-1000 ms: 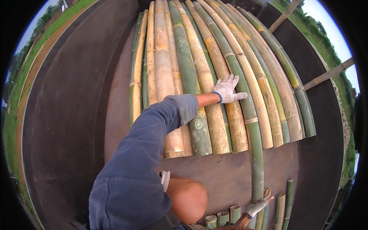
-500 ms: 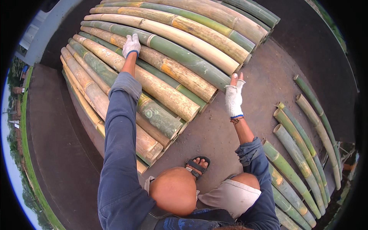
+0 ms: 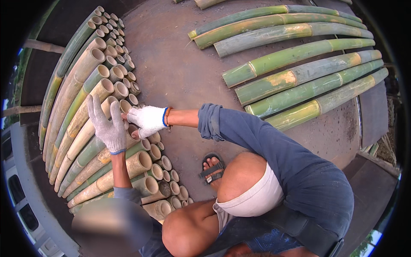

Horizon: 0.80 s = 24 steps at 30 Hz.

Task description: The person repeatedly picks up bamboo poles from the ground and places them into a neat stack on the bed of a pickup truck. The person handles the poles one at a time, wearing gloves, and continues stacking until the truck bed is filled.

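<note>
A stack of bamboo poles (image 3: 87, 107), green and tan, lies at the left with its hollow cut ends facing the middle of the floor. My left hand (image 3: 108, 128), in a white knit glove with blue cuff edging, is over the poles with its fingers spread upward. Close beside it, my right hand (image 3: 147, 121), in a similar glove with bare fingertips, is bent around the cut end of a bamboo pole. The left hand partly covers those fingertips and that pole's end.
Several separate green bamboo poles (image 3: 299, 77) lie along the right on the brown metal floor (image 3: 180, 77). A dark side wall (image 3: 51, 25) stands behind the stack. My sandalled foot (image 3: 212, 168) rests near the stack's ends. A white vehicle (image 3: 32, 214) shows at lower left.
My view has turned left, so the stack now lies at the left. My left hand has come from midway along the poles to near their cut ends, beside my right hand.
</note>
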Tool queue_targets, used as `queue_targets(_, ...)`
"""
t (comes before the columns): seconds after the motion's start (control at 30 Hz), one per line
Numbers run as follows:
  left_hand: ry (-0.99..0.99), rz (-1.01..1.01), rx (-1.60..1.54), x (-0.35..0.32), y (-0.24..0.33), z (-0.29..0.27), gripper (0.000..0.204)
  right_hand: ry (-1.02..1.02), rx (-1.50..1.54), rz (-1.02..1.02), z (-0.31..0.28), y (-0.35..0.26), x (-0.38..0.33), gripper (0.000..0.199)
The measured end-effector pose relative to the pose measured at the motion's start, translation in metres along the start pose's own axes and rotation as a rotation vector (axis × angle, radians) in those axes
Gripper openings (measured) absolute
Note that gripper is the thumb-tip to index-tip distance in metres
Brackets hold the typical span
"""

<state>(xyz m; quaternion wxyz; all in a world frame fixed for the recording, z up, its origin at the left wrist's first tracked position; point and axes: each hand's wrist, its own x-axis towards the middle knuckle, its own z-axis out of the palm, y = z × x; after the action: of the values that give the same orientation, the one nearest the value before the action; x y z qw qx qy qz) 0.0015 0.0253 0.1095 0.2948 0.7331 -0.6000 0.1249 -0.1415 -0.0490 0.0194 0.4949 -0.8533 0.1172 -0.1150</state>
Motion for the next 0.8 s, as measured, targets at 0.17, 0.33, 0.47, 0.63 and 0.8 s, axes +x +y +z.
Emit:
queue_targets(0.17,-0.624,0.091,-0.349,0.040,0.155,0.123,0.060,0.272,-0.156,-0.093,-0.090,0.052,-0.121,0.035)
queue_targets(0.33,-1.005,0.107,-0.510,0.029,0.295,0.258,0.094,0.347,-0.328,0.423,-0.214,0.046,-0.361,0.048)
queue_targets(0.47,-1.143,0.104,-0.370,0.030,0.326,0.291,0.098,0.533,-0.842,0.639,-0.308,0.045,-0.476,0.066)
queue_targets(0.63,-1.067,0.197,-0.261,0.041,0.294,0.211,0.084,0.239,-1.400,0.873,-0.429,0.079,-0.566,0.102)
queue_targets(0.8,-0.981,0.173,0.078,0.031,0.224,0.045,0.077,0.162,-1.514,0.709,-0.518,0.104,-0.595,0.104)
